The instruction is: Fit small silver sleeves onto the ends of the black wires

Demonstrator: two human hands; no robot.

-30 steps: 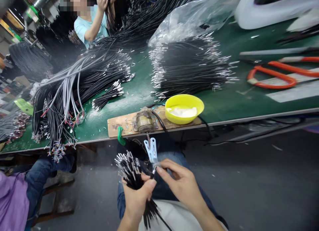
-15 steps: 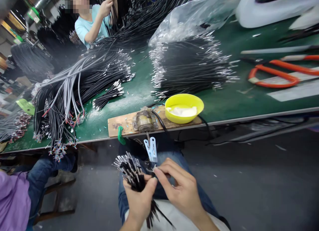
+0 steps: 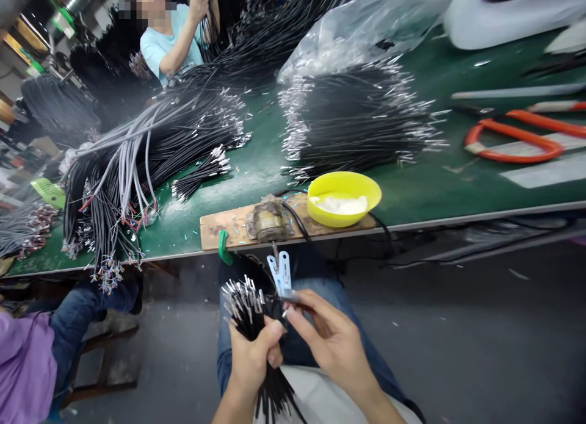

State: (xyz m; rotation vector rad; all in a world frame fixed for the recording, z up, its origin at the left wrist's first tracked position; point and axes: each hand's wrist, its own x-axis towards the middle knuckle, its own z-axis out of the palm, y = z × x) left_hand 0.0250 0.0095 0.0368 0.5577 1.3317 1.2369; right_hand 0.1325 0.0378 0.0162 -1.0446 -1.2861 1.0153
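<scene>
While gripped in a closed fist, sits upright over the lap: bundle of black wires [image 3: 249, 317], silver tinned tips fanned upward, tails trailing down past the wrist. Left hand [image 3: 251, 357] clamped around that bundle, thumb pressed across the front. Right hand [image 3: 332, 341] just beside it, thumb and forefinger pinched together on 1 thin wire end near the top of the bundle; too small to tell whether that strand belongs to the bundle. Light blue clip [image 3: 280, 274] hanging just above the pinch, below the table edge.

On the green table [image 3: 412, 192] ahead: wooden board [image 3: 229, 226] at the near edge, bearing a small solder pot [image 3: 269, 221] with a black cord, and a yellow bowl [image 3: 344, 198] holding something white. Behind the bowl, a big stack of black wires [image 3: 357, 122] with bright stripped ends, part of it under a clear plastic bag [image 3: 366, 27]. To the left, a heap of grey and black cables [image 3: 137, 161] spilling over the table edge. Far right, orange-handled scissors [image 3: 517, 143].

Across the table, a person in a light blue shirt [image 3: 167, 43], hand raised into hanging cables. At lower left, a purple sleeve [image 3: 22, 369] and jeans of another person. No brand, label or readable writing anywhere.
</scene>
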